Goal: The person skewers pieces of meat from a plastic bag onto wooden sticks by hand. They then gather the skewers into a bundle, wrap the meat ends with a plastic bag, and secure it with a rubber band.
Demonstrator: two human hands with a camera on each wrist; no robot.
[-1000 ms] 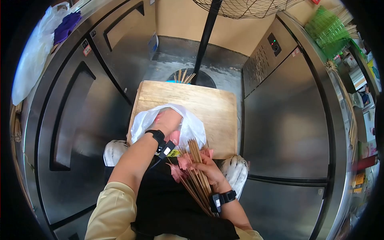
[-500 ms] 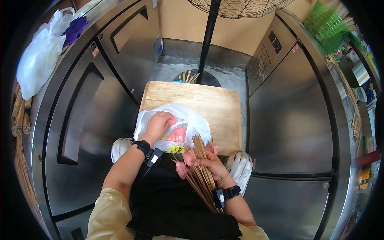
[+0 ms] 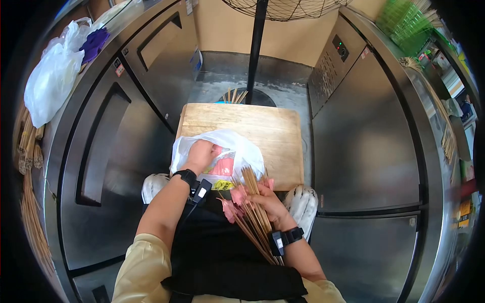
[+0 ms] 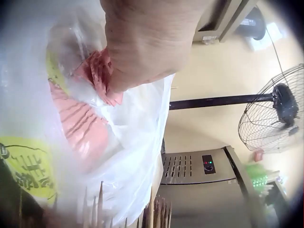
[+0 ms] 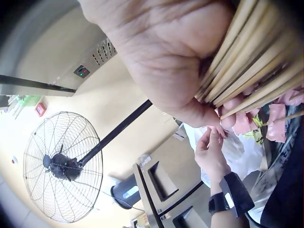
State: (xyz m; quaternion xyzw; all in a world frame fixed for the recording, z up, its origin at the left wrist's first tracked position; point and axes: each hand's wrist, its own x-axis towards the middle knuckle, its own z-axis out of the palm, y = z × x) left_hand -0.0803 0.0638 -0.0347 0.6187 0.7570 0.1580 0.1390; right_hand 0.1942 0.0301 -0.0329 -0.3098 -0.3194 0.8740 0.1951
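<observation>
My left hand (image 3: 201, 154) is over the mouth of a white plastic bag (image 3: 245, 151) and pinches a folded pink meat slice (image 4: 100, 76). Inside the bag lies a stack of pink slices (image 3: 223, 166); in the left wrist view it shows as an overlapping row. My right hand (image 3: 270, 206) grips a thick bundle of bamboo skewers (image 3: 260, 224), tips pointing toward the bag. Pink meat pieces (image 3: 230, 209) are threaded on some of these skewers near their tips. The right wrist view shows the thumb wrapped over the skewers.
Under the bag is a wooden board (image 3: 278, 136). Steel cabinets (image 3: 364, 126) stand on both sides. A pole fan (image 5: 61, 166) stands behind the board, near a holder with more skewers (image 3: 235, 95). Skewer bundles (image 3: 28, 146) and a filled white bag (image 3: 53, 83) sit on the left.
My left hand has come up out of the bag with a pink slice, uncovering the stack. The right hand keeps its hold on the skewers.
</observation>
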